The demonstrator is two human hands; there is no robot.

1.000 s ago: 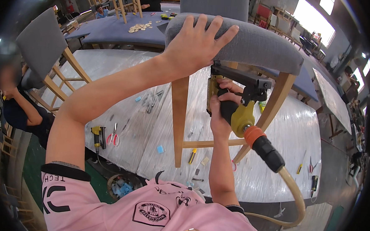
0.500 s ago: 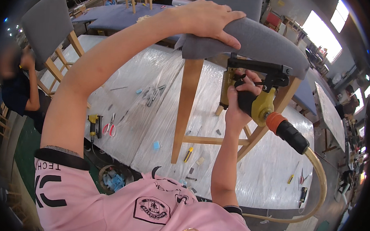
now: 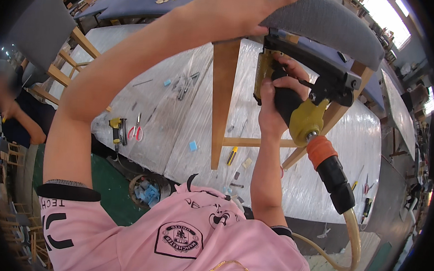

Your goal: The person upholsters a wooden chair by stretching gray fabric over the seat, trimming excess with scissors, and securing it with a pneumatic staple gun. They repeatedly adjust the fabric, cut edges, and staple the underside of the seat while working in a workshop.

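Note:
My left hand (image 3: 233,11) presses flat on the grey upholstered seat (image 3: 330,26) of a wooden chair held up in front of me. My right hand (image 3: 278,99) grips a yellow and black pneumatic stapler (image 3: 307,91), its nose pushed up under the seat's edge beside a wooden chair leg (image 3: 224,96). An orange coupling and a tan air hose (image 3: 352,231) trail down from the stapler's handle. The chair's lower rung (image 3: 256,142) runs behind my right wrist.
A plastic-covered worktable (image 3: 178,119) lies below with red-handled scissors (image 3: 136,129), a yellow drill (image 3: 115,130), small blue blocks and hand tools. Another grey-seated chair (image 3: 41,28) stands at left near a seated person (image 3: 17,115). A blue table (image 3: 135,1) is behind.
The view has tipped down and closer. My left hand has slid toward the seat's near edge, and the stapler has stayed pressed under the seat in my right hand.

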